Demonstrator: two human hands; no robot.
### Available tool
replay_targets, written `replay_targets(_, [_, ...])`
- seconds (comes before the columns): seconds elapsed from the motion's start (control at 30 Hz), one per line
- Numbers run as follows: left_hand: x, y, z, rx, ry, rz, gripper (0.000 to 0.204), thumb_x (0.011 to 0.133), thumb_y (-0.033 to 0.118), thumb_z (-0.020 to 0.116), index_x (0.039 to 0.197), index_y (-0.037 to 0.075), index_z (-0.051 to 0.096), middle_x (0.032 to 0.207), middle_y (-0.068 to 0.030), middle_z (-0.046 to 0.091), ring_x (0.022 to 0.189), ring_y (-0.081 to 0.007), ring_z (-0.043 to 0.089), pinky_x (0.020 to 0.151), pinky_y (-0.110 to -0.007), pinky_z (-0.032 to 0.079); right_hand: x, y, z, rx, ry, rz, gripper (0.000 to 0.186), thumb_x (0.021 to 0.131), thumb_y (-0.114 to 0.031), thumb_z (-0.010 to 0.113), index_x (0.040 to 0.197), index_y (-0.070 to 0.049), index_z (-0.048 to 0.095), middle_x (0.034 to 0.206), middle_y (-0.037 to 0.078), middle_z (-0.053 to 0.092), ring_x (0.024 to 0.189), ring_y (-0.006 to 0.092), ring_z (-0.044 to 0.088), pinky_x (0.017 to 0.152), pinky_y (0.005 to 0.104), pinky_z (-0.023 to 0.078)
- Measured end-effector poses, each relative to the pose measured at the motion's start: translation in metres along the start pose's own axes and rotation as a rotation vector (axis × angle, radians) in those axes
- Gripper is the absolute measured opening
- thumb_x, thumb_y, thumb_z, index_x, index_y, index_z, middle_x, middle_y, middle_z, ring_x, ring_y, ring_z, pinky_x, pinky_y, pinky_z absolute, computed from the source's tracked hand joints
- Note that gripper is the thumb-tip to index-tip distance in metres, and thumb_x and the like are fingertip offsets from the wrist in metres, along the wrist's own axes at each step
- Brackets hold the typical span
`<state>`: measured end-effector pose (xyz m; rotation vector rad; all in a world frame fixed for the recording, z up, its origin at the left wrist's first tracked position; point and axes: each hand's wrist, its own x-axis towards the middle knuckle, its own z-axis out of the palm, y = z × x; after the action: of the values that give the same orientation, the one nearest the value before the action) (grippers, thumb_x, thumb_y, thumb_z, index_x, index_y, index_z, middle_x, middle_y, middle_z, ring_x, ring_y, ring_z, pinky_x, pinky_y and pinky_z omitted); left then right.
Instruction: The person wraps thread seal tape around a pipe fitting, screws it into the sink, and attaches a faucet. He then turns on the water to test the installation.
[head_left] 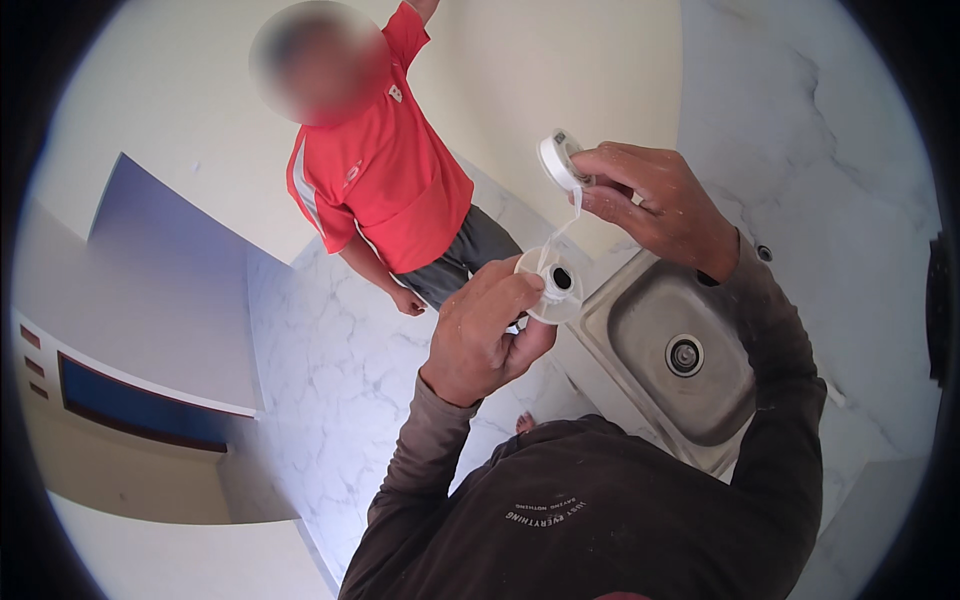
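Observation:
My left hand (pixel 480 330) grips a white plastic fitting (pixel 567 295) with a round flange and a dark hollow centre. Up and to the right, my right hand (pixel 665 205) pinches a white spool of thread tape (pixel 552 160) between thumb and fingers. A thin white strip of tape (pixel 561 229) runs from the spool down to the fitting. Both hands are above the left edge of a steel sink (pixel 645 330).
Another person (pixel 380 185) in a red shirt stands ahead, left of the sink, one arm raised. A marble-patterned counter and wall (pixel 800 150) lie to the right. A pale marbled floor (pixel 310 400) and a doorway with a blue panel (pixel 140 405) are at left.

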<state>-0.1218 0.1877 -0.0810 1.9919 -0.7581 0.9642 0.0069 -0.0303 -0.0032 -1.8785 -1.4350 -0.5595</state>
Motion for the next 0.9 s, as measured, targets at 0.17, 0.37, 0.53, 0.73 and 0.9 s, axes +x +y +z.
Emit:
replay_targets(0.17, [0.012,-0.002,-0.007,0.175,0.071,0.046,0.038,0.075,-0.005,0.075,0.111,-0.003,0.060,0.104,-0.0199,0.069,0.081,-0.0346,0.070,0.069,-0.039,0.058,-0.009,-0.006,-0.005,-0.079,-0.066,0.066,0.024,0.095,-0.020,0.073,0.112,-0.004,0.069,0.087,0.012,0.069,0.070,0.0265,0.066,0.062,0.0367,0.050])
replay_targets(0.37, [0.024,-0.013,-0.010,0.301,0.165,0.105,0.039,0.075,-0.006,0.073,0.112,-0.004,0.061,0.103,-0.0200,0.068,0.082,-0.0335,0.069,0.067,-0.039,0.057,-0.025,-0.019,-0.015,-0.085,-0.109,0.046,0.022,0.091,-0.019,0.076,0.106,-0.003,0.071,0.080,0.011,0.068,0.062,0.0255,0.064,0.057,0.0365,0.048])
replay_targets(0.53, [0.036,-0.016,-0.007,0.372,0.156,0.136,0.039,0.076,-0.006,0.073,0.114,-0.002,0.061,0.102,-0.0166,0.067,0.082,-0.0319,0.067,0.065,-0.039,0.055,-0.028,-0.036,-0.019,-0.023,-0.122,0.056,0.020,0.091,-0.018,0.076,0.103,-0.003,0.071,0.078,0.011,0.068,0.059,0.0252,0.061,0.056,0.0359,0.047])
replay_targets(0.73, [0.046,-0.017,0.000,0.353,-0.002,0.159,0.043,0.079,-0.002,0.074,0.120,0.002,0.060,0.101,-0.0133,0.066,0.078,-0.0281,0.066,0.064,-0.038,0.053,-0.021,-0.056,-0.019,0.423,-0.229,0.339,0.025,0.100,-0.024,0.066,0.102,0.000,0.070,0.065,0.004,0.050,0.057,0.0140,0.047,0.056,0.0326,0.038])
replay_targets(0.9, [0.042,-0.017,0.004,-0.157,-0.173,-0.161,0.044,0.089,-0.001,0.071,0.130,0.002,0.054,0.096,-0.0073,0.064,0.077,-0.0121,0.063,0.062,-0.028,0.049,-0.008,-0.051,-0.031,0.798,-0.287,0.572,0.035,0.107,-0.029,0.055,0.109,0.002,0.071,0.061,0.001,0.047,0.057,0.0101,0.042,0.055,0.0298,0.035])
